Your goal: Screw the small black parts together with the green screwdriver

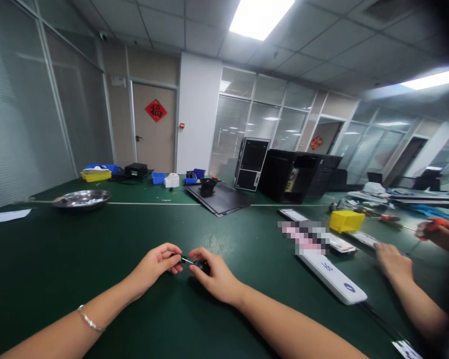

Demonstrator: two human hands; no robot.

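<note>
My left hand (157,264) pinches a small dark piece (183,259) between thumb and fingers; the fingers cover most of it. Close beside it, my right hand (219,279) is closed around the dark handle of a screwdriver (202,268). Its thin metal shaft points left and reaches the small piece. Whether the tip sits in a screw is too small to make out. Both hands are just above the green tabletop (134,329), near the middle of the view.
A steel bowl (83,199) with small parts stands at left. Farther back are a black panel (224,199) and computer cases (252,164). At right lie a white power strip (331,274) and a yellow bin (346,221). A co-worker's hands (394,264) work there, one holding an orange-handled screwdriver (438,223).
</note>
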